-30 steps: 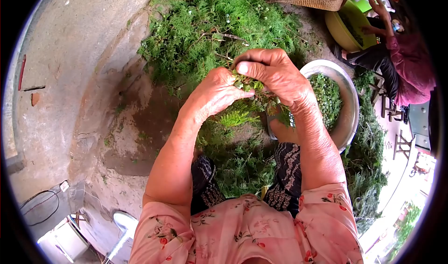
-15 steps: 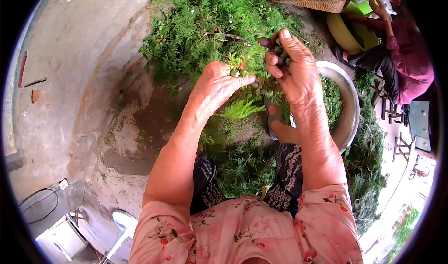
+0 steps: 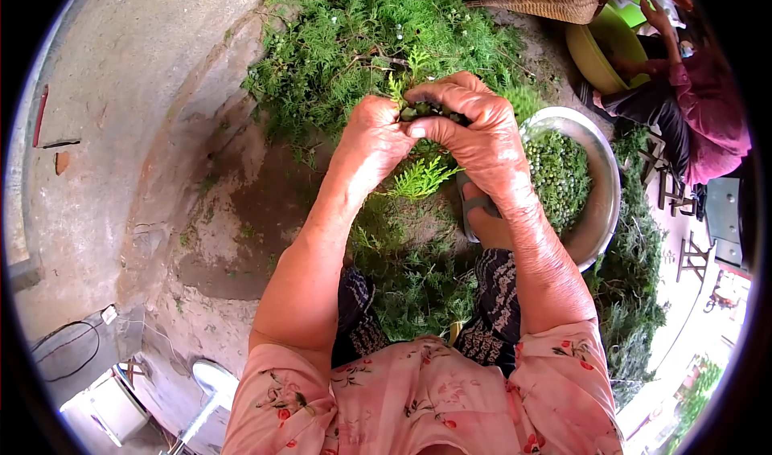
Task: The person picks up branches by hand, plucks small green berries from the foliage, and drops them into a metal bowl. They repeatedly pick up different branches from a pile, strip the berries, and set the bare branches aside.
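My left hand (image 3: 368, 143) is closed on a leafy green evergreen sprig (image 3: 422, 179); fronds stick out above and below the fingers. My right hand (image 3: 482, 129) meets it and curls round several small green cones (image 3: 430, 110), its thumb and forefinger at the sprig. Just beyond both hands lies a big heap of cut evergreen branches (image 3: 322, 61). To the right of my right forearm stands a round metal basin (image 3: 607, 182) holding many small green cones (image 3: 559, 182) mixed with leaf bits.
More greenery (image 3: 426, 286) lies between my legs and along the right side (image 3: 631, 310). At the upper right another person in a purple top (image 3: 708, 113) sits by a yellow-green tub (image 3: 591, 61). A woven basket (image 3: 555, 6) is at the top; a concrete wall (image 3: 104, 149) stands left.
My right hand has swung left and turned over, closing in against my left hand at the sprig. The cones in the basin are now uncovered. The other person's arm has shifted slightly.
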